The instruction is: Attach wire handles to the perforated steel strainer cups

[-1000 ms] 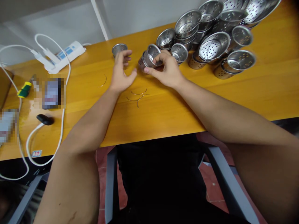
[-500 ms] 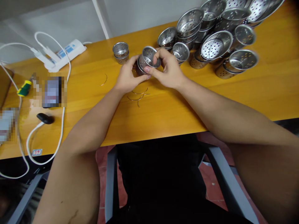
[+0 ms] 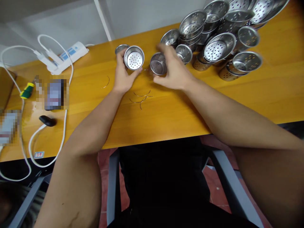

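Observation:
My left hand [image 3: 124, 74] is closed around a small perforated metal cup [image 3: 134, 58], whose mouth faces me. Another perforated metal cup [image 3: 158, 64] is between the parted thumb and fingers of my right hand [image 3: 174, 68]. That hand is partly blurred, with gaps showing between the cup's rim and the fingertips. Behind my left hand a further small metal cup [image 3: 121, 48] is partly hidden. Several thin curved wires [image 3: 142, 97] lie on the table in front of my hands, and a single curved wire [image 3: 107, 83] lies farther left.
Stacked perforated metal cups [image 3: 219, 47] crowd the back right of the wooden table [image 3: 166, 117]. At left are a white power strip [image 3: 68, 57] with cables, a yellow-green screwdriver [image 3: 27, 91], a blurred-out phone [image 3: 54, 95] and a black plug-like item [image 3: 47, 120].
The two cups held together have come apart. My left hand has moved slightly left with one, tilting its mouth toward me. My right hand's fingers have spread around the other, which sits lower.

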Available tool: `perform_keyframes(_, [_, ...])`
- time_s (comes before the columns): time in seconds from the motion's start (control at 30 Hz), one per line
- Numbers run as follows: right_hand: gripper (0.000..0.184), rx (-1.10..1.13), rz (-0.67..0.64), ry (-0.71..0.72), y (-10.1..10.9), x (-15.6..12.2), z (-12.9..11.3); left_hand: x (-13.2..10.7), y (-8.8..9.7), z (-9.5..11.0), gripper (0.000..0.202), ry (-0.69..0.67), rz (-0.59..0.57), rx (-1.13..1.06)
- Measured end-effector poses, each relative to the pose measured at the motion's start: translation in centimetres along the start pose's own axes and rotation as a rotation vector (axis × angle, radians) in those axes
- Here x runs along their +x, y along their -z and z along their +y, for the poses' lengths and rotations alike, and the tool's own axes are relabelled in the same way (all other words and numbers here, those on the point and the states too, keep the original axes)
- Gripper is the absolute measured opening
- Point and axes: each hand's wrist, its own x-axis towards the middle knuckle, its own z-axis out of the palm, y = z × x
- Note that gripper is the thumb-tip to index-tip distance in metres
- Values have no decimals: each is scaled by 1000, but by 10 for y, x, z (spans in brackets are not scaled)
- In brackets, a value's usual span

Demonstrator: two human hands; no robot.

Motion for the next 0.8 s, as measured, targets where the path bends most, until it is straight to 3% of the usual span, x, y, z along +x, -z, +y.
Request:
perform_keyframes(0.1, [77,12,200,-70,-10,2,9,0,-3,5,108,-61,38,-87])
perform_keyframes(0.2, [62,-29,209,-59,-21,4,19,-2,-3,16,103,-145,63,-145])
perform_keyframes(0.3, [58,-87,164,-75,-24,4,23,-4,1,26,97,-89,-2,-51])
perform_keyframes(0.43, [69,-162,154,-55,-9,0,6,-5,7,34,99,-16,-11,15])
perform_keyframes(0.53, [62,-163,188,31,5,-4,-16,-6,8,40,97,-18,9,41])
perform_keyframes(0.7, [40,-123,-127,311,2,-9,-31,-8,8,48,94,15,5,39])
perform_keyframes(0.8, [24,-169,-230,343,-9,-6,-32,-8,8,46,95,-12,-20,49])
